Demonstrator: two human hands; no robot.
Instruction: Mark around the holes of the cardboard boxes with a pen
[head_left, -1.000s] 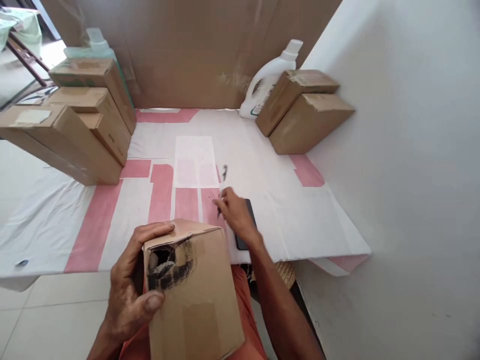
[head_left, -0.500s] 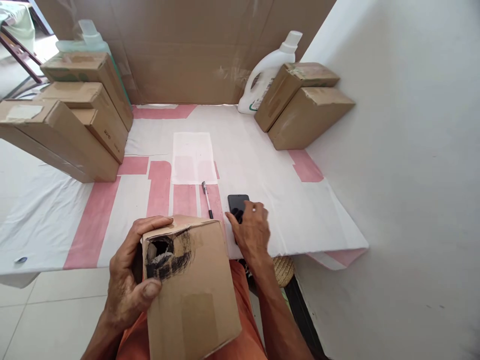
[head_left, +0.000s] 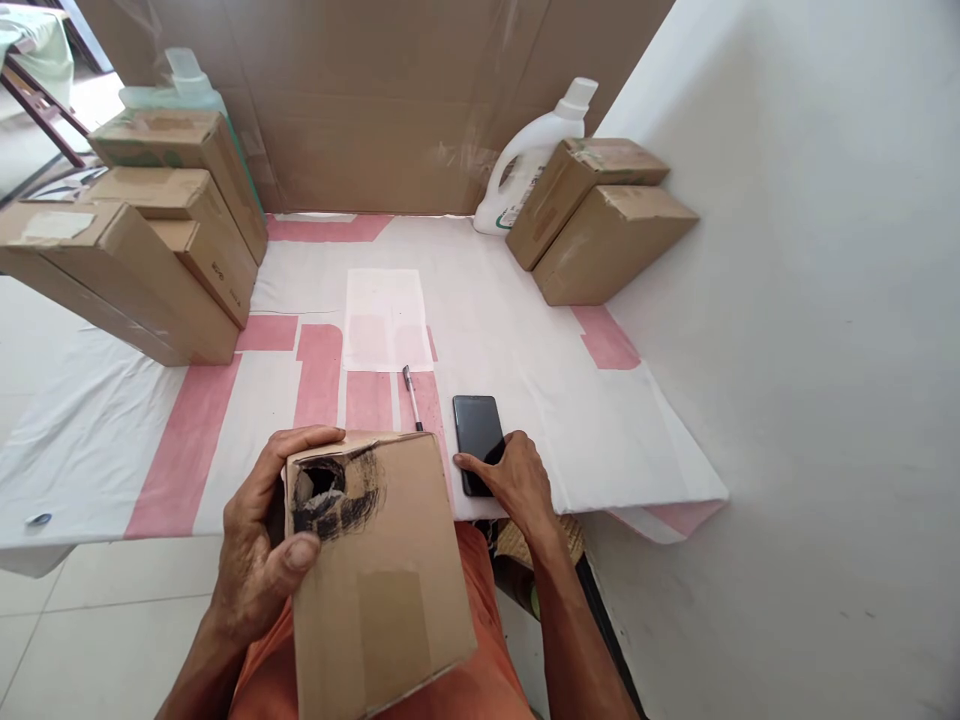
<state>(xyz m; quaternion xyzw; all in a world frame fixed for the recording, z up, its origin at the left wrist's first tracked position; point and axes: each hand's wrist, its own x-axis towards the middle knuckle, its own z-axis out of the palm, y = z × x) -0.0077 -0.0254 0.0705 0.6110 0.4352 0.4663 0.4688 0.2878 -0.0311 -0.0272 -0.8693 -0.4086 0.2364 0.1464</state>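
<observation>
A worktop [head_left: 525,330] draped in white-and-pink paper stands against a cardboard backdrop, brown boxes stacked at either side. The left hand [head_left: 259,560], its grip wrapped around one corner, holds a scuffed cardboard box [head_left: 379,580] over the lap. The right hand [head_left: 517,480] rests fingers-down, loosely spread, on a black phone [head_left: 476,430] beside a pen [head_left: 411,385].
</observation>
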